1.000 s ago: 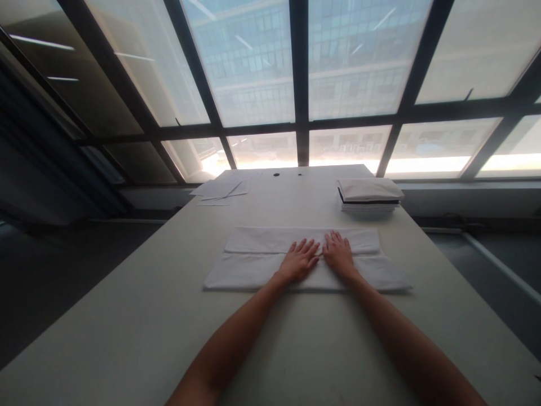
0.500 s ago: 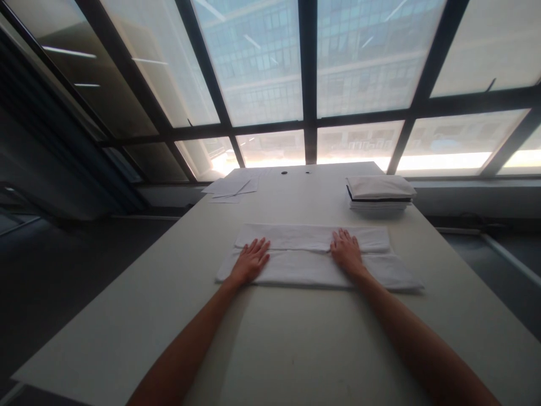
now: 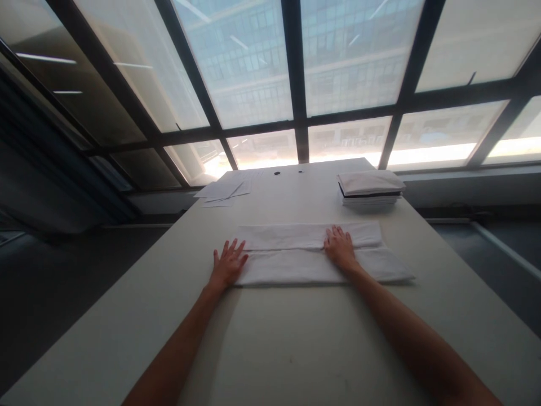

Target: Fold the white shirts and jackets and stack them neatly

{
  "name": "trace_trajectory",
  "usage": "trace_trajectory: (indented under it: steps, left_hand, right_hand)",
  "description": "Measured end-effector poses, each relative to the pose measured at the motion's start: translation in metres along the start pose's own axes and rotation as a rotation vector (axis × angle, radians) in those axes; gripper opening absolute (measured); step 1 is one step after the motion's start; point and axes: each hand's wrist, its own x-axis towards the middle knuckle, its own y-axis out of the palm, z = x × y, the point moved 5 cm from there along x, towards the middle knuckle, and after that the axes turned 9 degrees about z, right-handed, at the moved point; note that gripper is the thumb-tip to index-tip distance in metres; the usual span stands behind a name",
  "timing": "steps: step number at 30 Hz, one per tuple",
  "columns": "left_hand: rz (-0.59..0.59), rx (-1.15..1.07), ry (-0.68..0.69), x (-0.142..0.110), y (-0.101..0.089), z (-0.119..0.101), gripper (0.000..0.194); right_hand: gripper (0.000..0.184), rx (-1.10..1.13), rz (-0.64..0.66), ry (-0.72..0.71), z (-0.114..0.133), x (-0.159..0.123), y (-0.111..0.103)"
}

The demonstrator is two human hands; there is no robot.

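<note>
A white folded cloth (image 3: 287, 268) lies flat on the white table (image 3: 270, 338), its long side running left to right. Two folded edges meet in a seam along its middle. My left hand (image 3: 229, 262) rests with spread fingers on the cloth's left end, covering that edge. Palm down on the seam, right of the cloth's centre, is my right hand (image 3: 339, 247), its fingers stretched out. Neither hand grips anything.
A stack of folded cloths (image 3: 371, 189), pale on top with a dark layer below, stands at the back right. Loose white paper sheets (image 3: 224, 190) lie at the back left. Large windows (image 3: 253, 62) rise behind the table, and a dark curtain (image 3: 54, 152) hangs at left.
My left hand has slid leftward over the cloth to its left end. My right hand stays at about the same place on the cloth. The whole view has shifted slightly.
</note>
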Motion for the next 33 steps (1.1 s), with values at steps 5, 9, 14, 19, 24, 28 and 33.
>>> trace_trajectory:
  steps: [5, 9, 14, 19, 24, 28, 33]
  left_hand:
    - [-0.141, -0.02, 0.153, 0.016, -0.033, -0.079, 0.056]
    - [-0.066, -0.146, 0.305, 0.043, -0.039, -0.169, 0.053]
    - [0.033, -0.223, 0.406, 0.063, -0.022, -0.246, 0.051]
    - [0.024, -0.165, 0.474, 0.062, -0.005, -0.262, 0.052]
    - [0.021, -0.15, 0.468, 0.06, -0.003, -0.258, 0.052]
    - [0.011, -0.156, 0.462, 0.06, -0.005, -0.26, 0.052]
    - [0.019, -0.152, 0.461, 0.061, -0.003, -0.26, 0.052]
  right_hand:
    - [0.053, 0.03, -0.01, 0.007, 0.002, 0.0, -0.001]
    - [0.053, 0.053, -0.014, 0.018, 0.004, -0.001, -0.005]
    - [0.053, 0.054, -0.009, 0.018, 0.005, -0.002, -0.008]
    - [0.054, 0.034, 0.007, -0.003, 0.006, -0.001, -0.006]
    - [0.058, 0.008, 0.046, -0.033, 0.001, 0.0, -0.003]
    - [0.06, -0.04, 0.076, -0.015, -0.027, 0.003, -0.008]
    - [0.061, -0.115, 0.095, 0.094, -0.079, 0.009, -0.019]
